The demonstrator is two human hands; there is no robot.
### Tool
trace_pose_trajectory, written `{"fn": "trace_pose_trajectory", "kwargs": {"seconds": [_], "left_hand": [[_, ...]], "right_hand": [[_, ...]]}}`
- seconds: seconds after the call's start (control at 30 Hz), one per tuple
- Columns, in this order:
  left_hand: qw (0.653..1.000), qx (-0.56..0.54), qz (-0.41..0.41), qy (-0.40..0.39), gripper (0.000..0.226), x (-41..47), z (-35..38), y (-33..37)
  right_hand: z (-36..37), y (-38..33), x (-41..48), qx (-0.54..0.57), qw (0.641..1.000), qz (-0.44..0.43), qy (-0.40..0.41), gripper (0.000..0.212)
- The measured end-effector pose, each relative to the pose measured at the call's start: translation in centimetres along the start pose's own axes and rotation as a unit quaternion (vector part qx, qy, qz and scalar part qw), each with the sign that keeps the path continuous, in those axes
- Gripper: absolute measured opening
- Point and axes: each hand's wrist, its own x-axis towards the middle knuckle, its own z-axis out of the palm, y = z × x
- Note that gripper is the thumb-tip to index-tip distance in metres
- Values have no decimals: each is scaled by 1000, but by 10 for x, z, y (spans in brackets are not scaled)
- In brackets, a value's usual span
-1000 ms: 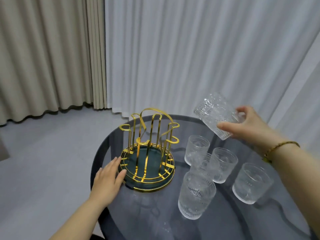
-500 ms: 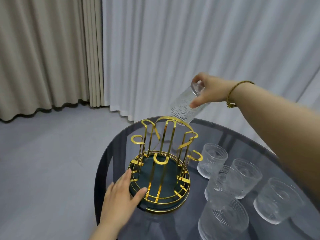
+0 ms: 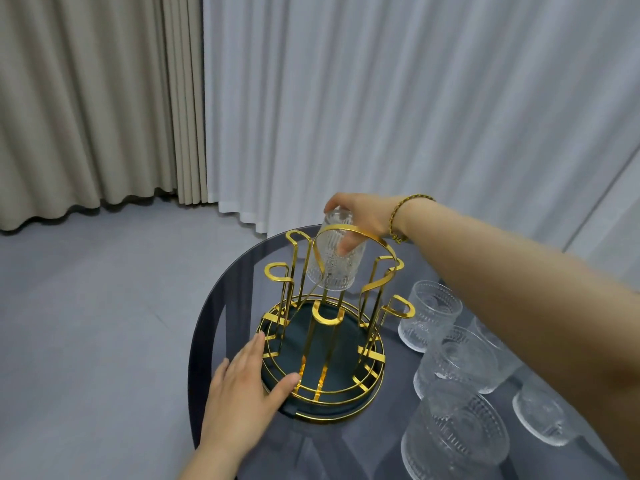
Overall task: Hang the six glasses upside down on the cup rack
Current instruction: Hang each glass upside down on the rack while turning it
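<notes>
A gold wire cup rack [image 3: 377, 258] with a dark green round base stands on the round dark glass table [image 3: 214, 306]. My right hand [image 3: 363, 216] grips a ribbed clear glass [image 3: 334, 261] by its bottom, mouth down, at the rack's far side, over one of the upright prongs. My left hand [image 3: 242, 389] lies flat against the rack's near left rim, fingers spread. Several more clear glasses stand upright to the right of the rack: one nearest the rack [image 3: 429, 313], one behind it [image 3: 457, 362], one in front [image 3: 453, 431].
Another glass [image 3: 543, 414] sits partly under my right forearm at the right. Beige curtains [image 3: 86, 109] and white sheer curtains [image 3: 381, 98] hang behind the table. Grey floor lies to the left.
My right hand has swung the glass from the right side over to the rack, turned it mouth down and lowered it onto the far side. My left hand stays at the rack's base.
</notes>
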Motion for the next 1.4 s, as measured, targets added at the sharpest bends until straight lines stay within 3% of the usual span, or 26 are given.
{"fn": "trace_pose_trajectory", "kwargs": {"seconds": [0.17, 0.47, 0.7, 0.83, 0.97, 1.2, 1.33, 1.4], "left_hand": [[1000, 5, 2, -4, 81, 0, 0, -1], [1000, 11, 2, -4, 81, -1, -2, 1], [1000, 18, 8, -4, 86, -1, -1, 2], [1000, 9, 18, 1, 81, -3, -2, 3], [998, -23, 38, 33, 68, -9, -8, 6], [996, 1, 80, 46, 62, -48, -2, 23], [991, 49, 128, 11, 61, -72, 12, 36], [985, 95, 146, -14, 63, -76, 17, 40]], "right_hand": [[10, -1, 5, -21, 999, -9, -38, 74], [22, 6, 11, -70, 997, -28, -10, 77], [20, 13, 7, -12, 1000, -18, -4, 87], [10, 20, -11, 70, 997, 4, 38, 82], [4, 41, -54, 95, 984, 25, 149, 58], [67, 72, -174, 254, 899, 36, 354, 38], [139, 64, -227, 412, 759, 68, 499, 35], [177, 59, -239, 473, 715, 115, 502, 40]]}}
